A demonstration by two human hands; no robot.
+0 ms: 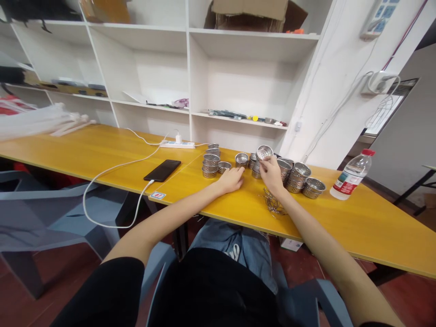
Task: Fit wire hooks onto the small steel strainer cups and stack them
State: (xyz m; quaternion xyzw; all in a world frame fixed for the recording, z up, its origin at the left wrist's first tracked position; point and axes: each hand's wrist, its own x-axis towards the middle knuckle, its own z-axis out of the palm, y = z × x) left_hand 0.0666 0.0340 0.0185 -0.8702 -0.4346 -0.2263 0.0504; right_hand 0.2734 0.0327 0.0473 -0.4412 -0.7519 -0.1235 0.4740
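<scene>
My right hand (271,173) grips a small perforated steel cup (265,152), tilted so that its holed bottom shows, above other cups. My left hand (232,180) rests on the table with its fingers loosely extended, just in front of a steel cup (241,159); nothing shows in it. To its left stand a low single cup (224,167) and stacked cups (210,164). More stacks (296,178) and a separate cup (314,187) are right of my right hand. Beneath that wrist lies a tangle of thin metal wire pieces (275,204).
A black phone (162,170) with a white charging cable (116,170) lies on the yellow table (340,227). Behind it is a power strip (179,145). A red-capped water bottle (352,175) stands at the right. White shelving (189,68) backs the table.
</scene>
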